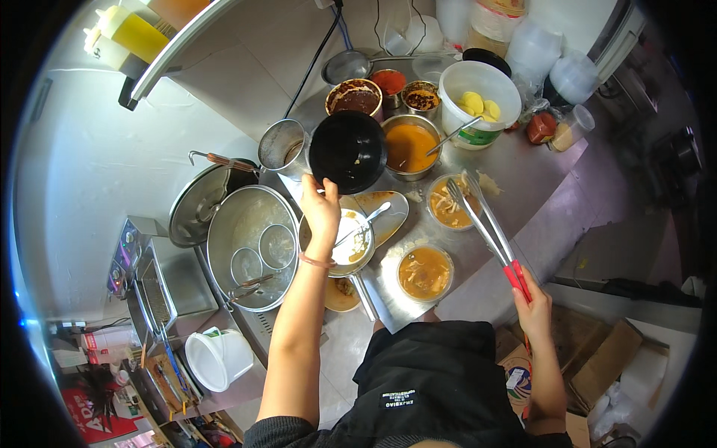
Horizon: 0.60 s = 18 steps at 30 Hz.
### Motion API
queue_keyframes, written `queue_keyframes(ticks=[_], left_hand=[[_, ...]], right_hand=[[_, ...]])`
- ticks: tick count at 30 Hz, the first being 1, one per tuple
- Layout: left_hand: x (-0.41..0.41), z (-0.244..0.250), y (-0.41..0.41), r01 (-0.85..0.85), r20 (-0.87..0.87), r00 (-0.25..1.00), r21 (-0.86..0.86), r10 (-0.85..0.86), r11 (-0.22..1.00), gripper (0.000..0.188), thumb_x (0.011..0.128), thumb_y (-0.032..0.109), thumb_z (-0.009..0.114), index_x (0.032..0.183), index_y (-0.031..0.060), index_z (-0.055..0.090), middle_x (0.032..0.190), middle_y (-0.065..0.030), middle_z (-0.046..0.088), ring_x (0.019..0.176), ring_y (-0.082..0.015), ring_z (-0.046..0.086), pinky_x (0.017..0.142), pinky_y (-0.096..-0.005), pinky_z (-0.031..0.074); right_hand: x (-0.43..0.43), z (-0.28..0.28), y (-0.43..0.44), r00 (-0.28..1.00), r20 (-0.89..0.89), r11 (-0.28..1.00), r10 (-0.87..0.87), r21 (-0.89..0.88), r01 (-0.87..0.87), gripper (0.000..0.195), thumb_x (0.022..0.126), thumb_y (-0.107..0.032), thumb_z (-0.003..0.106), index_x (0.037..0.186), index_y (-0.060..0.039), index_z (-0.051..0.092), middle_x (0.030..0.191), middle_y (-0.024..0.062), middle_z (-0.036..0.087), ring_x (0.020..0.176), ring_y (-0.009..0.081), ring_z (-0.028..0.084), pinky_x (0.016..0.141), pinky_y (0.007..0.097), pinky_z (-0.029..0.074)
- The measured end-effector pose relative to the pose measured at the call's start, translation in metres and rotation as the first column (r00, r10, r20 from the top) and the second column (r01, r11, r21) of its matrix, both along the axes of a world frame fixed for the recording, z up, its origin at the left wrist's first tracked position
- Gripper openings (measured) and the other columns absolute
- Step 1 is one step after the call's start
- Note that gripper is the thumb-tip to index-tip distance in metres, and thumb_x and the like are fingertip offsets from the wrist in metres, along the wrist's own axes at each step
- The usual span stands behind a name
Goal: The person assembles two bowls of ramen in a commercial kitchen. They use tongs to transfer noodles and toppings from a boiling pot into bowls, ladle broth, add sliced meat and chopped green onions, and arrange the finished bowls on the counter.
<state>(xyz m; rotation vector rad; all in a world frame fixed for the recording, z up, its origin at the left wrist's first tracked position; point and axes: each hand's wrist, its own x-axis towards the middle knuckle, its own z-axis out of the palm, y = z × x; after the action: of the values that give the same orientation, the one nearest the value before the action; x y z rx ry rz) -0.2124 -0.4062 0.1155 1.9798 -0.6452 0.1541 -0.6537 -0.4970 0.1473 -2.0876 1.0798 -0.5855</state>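
My left hand (322,207) grips the rim of a black bowl (347,151), tilted so its inside shows a few small bits. Red-handled metal tongs (493,229) are in my right hand (532,308), their tips apart over a clear round container of soup with pale strips (448,210). Nearer to me stands a second clear container of brown soup (425,273). Below the black bowl lies a pan with a metal handle (367,297), holding a white bowl (355,252) with a spoon across it. A steel bowl of orange broth (411,148) with a ladle stands right of the black bowl.
At left is a large steel pot (255,196) with strainers in liquid, its lid (193,207) leaning behind. Sauce tins, including one of red paste (389,83), and a white bucket with yellow slices (482,131) stand at the back. An empty white bucket (215,364) stands lower left.
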Motion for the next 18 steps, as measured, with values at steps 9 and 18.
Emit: queue_keyframes(ticks=[9, 18], left_hand=[[-0.035, 0.022, 0.008, 0.063, 0.081, 0.995, 0.028, -0.065, 0.998, 0.017, 0.086, 0.007, 0.061, 0.084, 0.0014, 0.045, 0.066, -0.0200, 0.058, 0.059, -0.0381, 0.061, 0.054, -0.0422, 0.047], [0.064, -0.051, -0.001, -0.015, -0.331, 0.944, -0.077, -0.011, 0.997, 0.018, 0.086, 0.009, 0.061, 0.082, -0.0005, 0.045, 0.062, -0.0126, 0.057, 0.048, -0.0231, 0.062, 0.045, -0.0352, 0.050]], right_hand=[[0.116, 0.103, -0.022, 0.894, -0.318, 0.911, 0.316, -0.162, -0.379, 0.046, 0.084, -0.006, 0.067, 0.130, -0.0076, 0.057, 0.081, 0.0160, 0.062, 0.069, 0.0292, 0.064, 0.061, 0.0349, 0.049], [0.108, 0.048, 0.000, 0.972, 0.227, 0.937, 0.067, 0.320, -0.140, 0.041, 0.091, -0.005, 0.062, 0.131, 0.0004, 0.055, 0.104, 0.0080, 0.069, 0.084, 0.0099, 0.062, 0.072, 0.0252, 0.049]])
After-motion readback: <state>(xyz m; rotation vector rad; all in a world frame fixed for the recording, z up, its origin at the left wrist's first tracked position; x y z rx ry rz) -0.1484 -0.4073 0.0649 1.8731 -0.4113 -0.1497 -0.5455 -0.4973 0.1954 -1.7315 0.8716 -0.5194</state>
